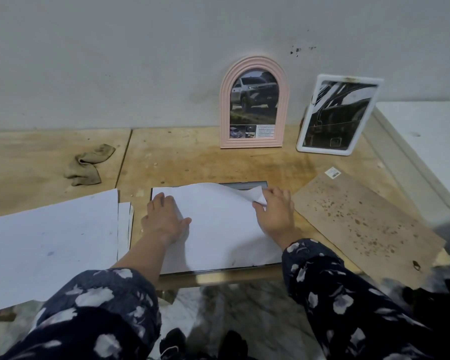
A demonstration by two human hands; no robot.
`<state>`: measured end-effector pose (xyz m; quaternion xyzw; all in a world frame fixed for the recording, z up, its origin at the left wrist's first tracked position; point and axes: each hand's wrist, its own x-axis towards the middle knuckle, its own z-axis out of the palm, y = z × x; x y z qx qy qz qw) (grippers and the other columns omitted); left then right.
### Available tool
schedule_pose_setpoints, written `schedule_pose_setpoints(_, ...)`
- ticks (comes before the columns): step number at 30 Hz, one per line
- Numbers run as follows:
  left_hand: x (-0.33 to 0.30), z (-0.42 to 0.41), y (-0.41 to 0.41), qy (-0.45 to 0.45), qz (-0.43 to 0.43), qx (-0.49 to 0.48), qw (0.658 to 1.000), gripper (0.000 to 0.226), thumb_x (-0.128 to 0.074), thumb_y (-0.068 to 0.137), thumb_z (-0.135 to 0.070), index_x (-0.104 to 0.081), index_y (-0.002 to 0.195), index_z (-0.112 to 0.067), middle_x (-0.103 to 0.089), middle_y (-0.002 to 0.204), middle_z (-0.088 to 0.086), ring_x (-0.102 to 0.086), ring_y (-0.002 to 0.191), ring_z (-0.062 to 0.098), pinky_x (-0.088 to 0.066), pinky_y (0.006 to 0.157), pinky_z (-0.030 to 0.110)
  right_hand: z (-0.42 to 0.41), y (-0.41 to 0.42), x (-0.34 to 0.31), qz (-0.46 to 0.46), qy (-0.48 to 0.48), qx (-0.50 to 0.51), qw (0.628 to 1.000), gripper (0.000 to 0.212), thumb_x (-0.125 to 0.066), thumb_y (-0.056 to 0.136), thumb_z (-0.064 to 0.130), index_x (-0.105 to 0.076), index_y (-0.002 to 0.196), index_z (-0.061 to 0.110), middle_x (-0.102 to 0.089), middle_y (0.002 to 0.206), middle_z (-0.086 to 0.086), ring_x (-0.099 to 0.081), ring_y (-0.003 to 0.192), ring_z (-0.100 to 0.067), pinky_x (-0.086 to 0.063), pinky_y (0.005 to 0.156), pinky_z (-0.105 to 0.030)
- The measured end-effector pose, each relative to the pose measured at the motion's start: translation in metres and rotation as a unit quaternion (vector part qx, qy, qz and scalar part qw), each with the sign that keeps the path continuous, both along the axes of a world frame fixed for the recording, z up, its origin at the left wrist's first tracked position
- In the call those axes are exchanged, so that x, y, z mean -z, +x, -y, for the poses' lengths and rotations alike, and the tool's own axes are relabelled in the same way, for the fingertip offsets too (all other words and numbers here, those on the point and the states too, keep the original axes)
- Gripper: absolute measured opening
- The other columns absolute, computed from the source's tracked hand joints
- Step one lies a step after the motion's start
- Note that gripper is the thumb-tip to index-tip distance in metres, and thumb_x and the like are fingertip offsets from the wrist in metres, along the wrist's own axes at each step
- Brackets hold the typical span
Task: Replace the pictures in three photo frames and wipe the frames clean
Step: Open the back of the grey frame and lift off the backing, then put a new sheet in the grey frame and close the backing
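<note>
Two sleeves (pixel 94 305) with a dark floral print reach forward from the bottom edge, and we see both bare hands on a white sheet (pixel 218 229). This sheet lies on a dark flat frame (pixel 247 185) at the near edge of the wooden tabletop (pixel 192 157); only the far border and a thin near border of the frame show. Our left hand (pixel 164 219) presses the sheet's left side with fingers straight and spread, the grip apart. Our right hand (pixel 277 211) pinches the far right corner of the sheet, which curls up off the frame.

On the left lie more white sheets (pixel 50 242), stacked and hanging over the tabletop edge. On the right lies a brown backing board (pixel 361 222) with dark spots and a small barcode label; the mark near its near corner is perhaps a hanger, but the view is poor there.

Further back on the left is a crumpled beige cloth (pixel 89 165). Against the grey wall (pixel 140 61) stand a pink arched frame (pixel 255 102) with a car picture and, to its right, a tilted white rectangular frame (pixel 338 114).
</note>
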<state>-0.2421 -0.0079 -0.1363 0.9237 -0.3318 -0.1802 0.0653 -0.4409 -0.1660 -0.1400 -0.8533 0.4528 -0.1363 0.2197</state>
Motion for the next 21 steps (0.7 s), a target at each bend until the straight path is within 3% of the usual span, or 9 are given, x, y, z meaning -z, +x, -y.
schedule_pose_setpoints(3, -0.001, -0.001, -0.001, -0.016, -0.018, -0.02, 1.0, 0.071, -0.055, 0.091, -0.049, -0.025, 0.146, -0.016, -0.009, 0.158, 0.004, -0.01, 0.145, 0.025, -0.028, 0.111, 0.047, -0.004, 0.001, -0.014, 0.133, 0.135, 0.006, 0.982, 0.025, -0.05, 0.097, 0.021, -0.06, 0.118, 0.013, -0.063, 0.105, 0.004, -0.059, 0.097, -0.018, -0.047, 0.084, -0.034)
schedule_pose_setpoints(6, -0.006, -0.008, -0.001, -0.067, -0.032, -0.065, 0.995, 0.072, -0.051, 0.092, -0.05, -0.023, 0.148, -0.014, -0.012, 0.159, 0.004, -0.013, 0.145, 0.026, -0.025, 0.112, 0.049, 0.0, -0.001, -0.029, 0.194, 0.23, 0.064, 0.951, 0.025, -0.052, 0.096, 0.026, -0.062, 0.115, 0.014, -0.065, 0.106, 0.002, -0.061, 0.097, -0.018, -0.05, 0.085, -0.034)
schedule_pose_setpoints(12, -0.021, -0.026, 0.007, -0.197, -0.138, -0.171, 0.956, 0.068, -0.058, 0.084, -0.058, -0.045, 0.136, -0.015, -0.053, 0.136, 0.008, -0.051, 0.122, 0.032, -0.043, 0.101, 0.05, 0.021, -0.011, -0.051, 0.228, 0.303, 0.13, 0.916, 0.025, -0.056, 0.094, 0.027, -0.062, 0.114, 0.012, -0.067, 0.11, -0.007, -0.063, 0.098, -0.026, -0.051, 0.091, -0.04)
schedule_pose_setpoints(17, -0.038, -0.033, 0.003, -0.23, -0.172, -0.185, 0.94, 0.05, -0.056, 0.092, -0.047, -0.052, 0.129, -0.013, -0.06, 0.126, 0.006, -0.056, 0.113, 0.027, -0.045, 0.095, 0.037, 0.028, -0.006, -0.068, 0.241, 0.339, 0.134, 0.9, 0.03, -0.057, 0.094, 0.031, -0.06, 0.118, 0.013, -0.068, 0.109, -0.007, -0.066, 0.095, -0.028, -0.052, 0.091, -0.046)
schedule_pose_setpoints(21, -0.047, -0.048, 0.005, -0.278, -0.235, -0.251, 0.897, 0.047, -0.061, 0.093, -0.032, -0.044, 0.132, -0.011, -0.057, 0.125, 0.009, -0.055, 0.113, 0.027, -0.041, 0.088, 0.032, 0.019, 0.02, -0.073, 0.235, 0.366, 0.118, 0.893, 0.03, -0.058, 0.093, 0.03, -0.059, 0.118, 0.013, -0.069, 0.105, -0.009, -0.067, 0.09, -0.03, -0.054, 0.088, -0.049)
